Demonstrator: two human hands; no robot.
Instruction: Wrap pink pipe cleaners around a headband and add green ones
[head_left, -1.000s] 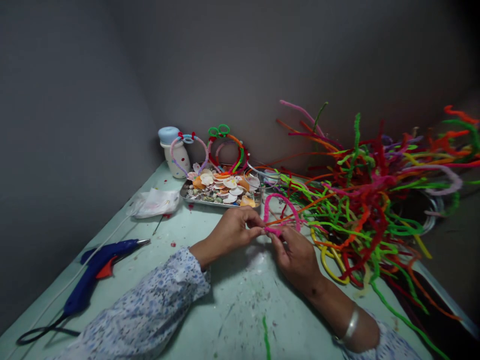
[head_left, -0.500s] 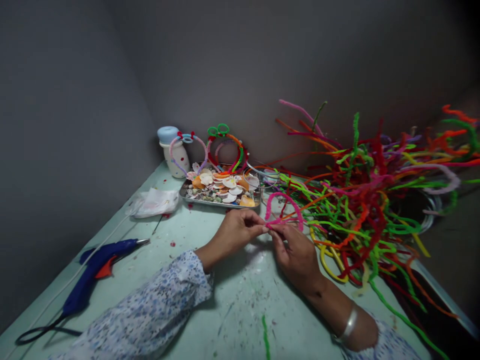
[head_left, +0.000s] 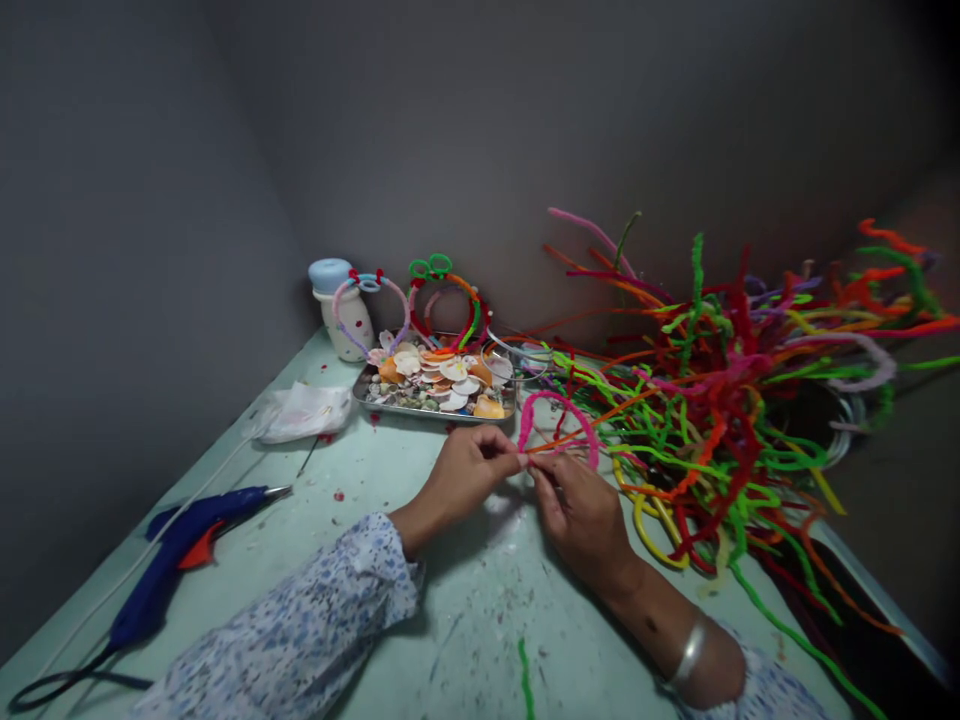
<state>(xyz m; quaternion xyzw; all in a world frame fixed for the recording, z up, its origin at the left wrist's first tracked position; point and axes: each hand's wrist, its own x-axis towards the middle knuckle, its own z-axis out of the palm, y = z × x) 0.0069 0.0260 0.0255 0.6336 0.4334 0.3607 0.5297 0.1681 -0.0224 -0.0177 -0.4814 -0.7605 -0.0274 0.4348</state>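
Both hands meet over the middle of the table, pinching a bright pink pipe cleaner [head_left: 560,396]. Its fuzzy length bends into an arch that rises behind my fingers. My left hand [head_left: 466,480] is closed, thumb against fingers, at the left end of the arch. Close beside it, my right hand [head_left: 589,525] is closed in a pinch on the same piece. The fingertips nearly touch and cover the spot they grip. An orange pipe cleaner [head_left: 585,433] from the pile passes behind the pink arch.
Right of my hands spreads a tangled pile of coloured pipe cleaners [head_left: 720,400]. Decorated headbands [head_left: 480,300] stand behind a metal tray [head_left: 412,412] of shells. A blue glue gun [head_left: 150,590], a plastic packet [head_left: 307,412] and a lidded bottle [head_left: 343,320] are leftward. One green strand [head_left: 526,680] lies in front.
The view has shifted slightly, moving the scene a little left. My hands keep their pinch on the pink pipe cleaner; a pink strand crossing the base of its arch no longer shows.
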